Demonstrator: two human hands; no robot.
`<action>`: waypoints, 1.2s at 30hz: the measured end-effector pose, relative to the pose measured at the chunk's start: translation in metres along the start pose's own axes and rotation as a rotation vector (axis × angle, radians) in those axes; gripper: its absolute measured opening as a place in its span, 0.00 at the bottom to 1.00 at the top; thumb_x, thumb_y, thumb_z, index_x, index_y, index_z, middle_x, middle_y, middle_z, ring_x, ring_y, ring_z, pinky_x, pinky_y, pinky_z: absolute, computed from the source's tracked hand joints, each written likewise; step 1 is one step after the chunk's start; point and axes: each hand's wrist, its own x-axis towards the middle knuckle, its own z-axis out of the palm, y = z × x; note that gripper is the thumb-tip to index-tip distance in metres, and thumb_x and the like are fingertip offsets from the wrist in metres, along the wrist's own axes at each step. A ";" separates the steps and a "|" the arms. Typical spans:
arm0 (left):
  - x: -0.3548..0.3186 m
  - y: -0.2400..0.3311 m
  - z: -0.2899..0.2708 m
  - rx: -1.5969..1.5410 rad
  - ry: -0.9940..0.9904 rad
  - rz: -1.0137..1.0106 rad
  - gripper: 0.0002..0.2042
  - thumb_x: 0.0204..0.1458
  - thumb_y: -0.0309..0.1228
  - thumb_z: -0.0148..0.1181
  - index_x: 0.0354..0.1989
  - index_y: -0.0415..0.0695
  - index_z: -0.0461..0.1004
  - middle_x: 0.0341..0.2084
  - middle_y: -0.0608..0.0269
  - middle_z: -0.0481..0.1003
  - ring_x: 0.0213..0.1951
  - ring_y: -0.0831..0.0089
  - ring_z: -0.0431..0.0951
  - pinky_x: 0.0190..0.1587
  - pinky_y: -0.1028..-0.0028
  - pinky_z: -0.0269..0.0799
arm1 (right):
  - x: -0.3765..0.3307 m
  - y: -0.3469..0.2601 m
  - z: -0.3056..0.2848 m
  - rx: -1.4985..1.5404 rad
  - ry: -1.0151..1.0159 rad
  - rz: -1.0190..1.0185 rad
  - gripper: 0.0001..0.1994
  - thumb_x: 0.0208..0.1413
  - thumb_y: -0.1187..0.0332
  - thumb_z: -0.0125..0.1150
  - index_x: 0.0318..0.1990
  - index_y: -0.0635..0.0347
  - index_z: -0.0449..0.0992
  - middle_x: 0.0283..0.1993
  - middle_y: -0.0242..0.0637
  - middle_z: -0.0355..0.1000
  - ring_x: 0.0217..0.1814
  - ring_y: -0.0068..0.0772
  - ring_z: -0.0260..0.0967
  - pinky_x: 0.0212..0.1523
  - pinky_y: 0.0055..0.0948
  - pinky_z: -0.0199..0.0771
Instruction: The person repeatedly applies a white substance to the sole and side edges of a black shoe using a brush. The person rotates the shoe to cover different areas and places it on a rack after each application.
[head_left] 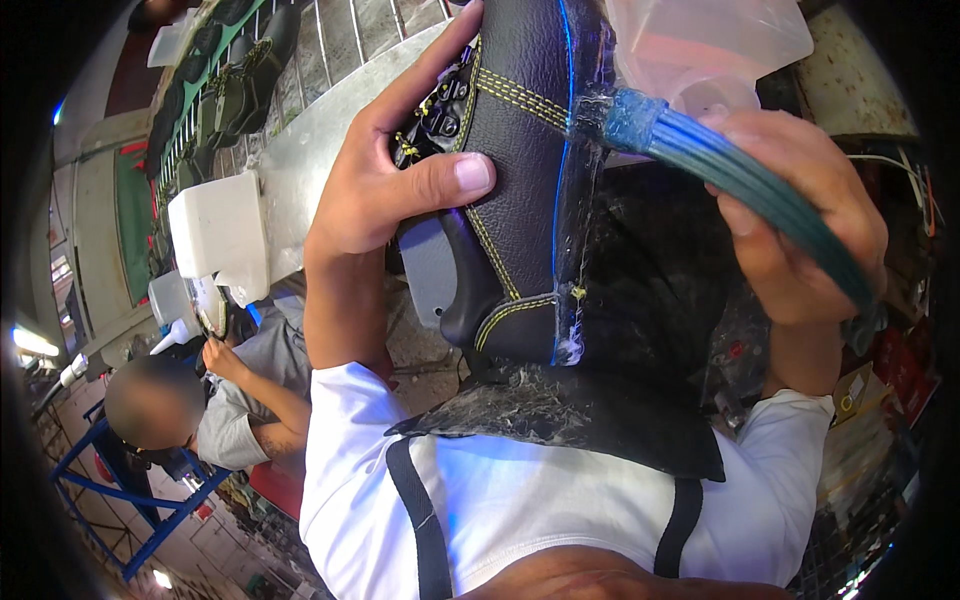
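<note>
A black leather shoe [525,180] with yellow double stitching and metal lace hooks is held up on its side in front of my chest. My left hand [385,185] grips it around the laced side, thumb pressed on the leather. Along its lower edge runs a bright blue line, with a wet-looking, stringy film beside it. My right hand [810,200] is closed around the blue-green handle of a brush [745,170]. The brush's dark tip touches the shoe's edge near the blue line. Part of the handle is hidden behind my fingers.
A translucent plastic container [720,45] stands beyond the brush. White plastic tubs [215,225] sit by a pale metal surface at left, below a wire rack with several black shoes [245,85]. A co-worker [250,400] is at lower left. My black apron [520,410] carries dried residue.
</note>
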 end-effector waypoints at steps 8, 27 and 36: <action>-0.001 0.011 0.001 -0.360 0.041 -0.180 0.54 0.35 0.31 0.75 0.71 0.27 0.46 0.66 0.41 0.60 0.66 0.60 0.64 0.69 0.68 0.52 | -0.016 0.004 0.014 0.286 -0.033 -0.024 0.15 0.53 0.73 0.65 0.45 0.74 0.75 0.42 0.60 0.76 0.36 0.43 0.79 0.37 0.33 0.81; 0.011 0.000 0.001 -0.301 0.025 -0.148 0.47 0.42 0.31 0.69 0.71 0.32 0.49 0.66 0.43 0.61 0.65 0.59 0.65 0.69 0.68 0.53 | -0.029 0.021 0.017 0.528 -0.136 -0.014 0.13 0.48 0.68 0.68 0.38 0.70 0.78 0.33 0.51 0.79 0.31 0.41 0.80 0.33 0.32 0.81; 0.012 0.009 0.004 -0.301 0.115 -0.251 0.44 0.44 0.31 0.67 0.71 0.33 0.53 0.64 0.44 0.64 0.63 0.61 0.68 0.66 0.69 0.58 | -0.013 0.016 -0.015 0.494 -0.262 -0.008 0.15 0.49 0.66 0.69 0.40 0.69 0.78 0.35 0.50 0.79 0.35 0.44 0.80 0.38 0.34 0.81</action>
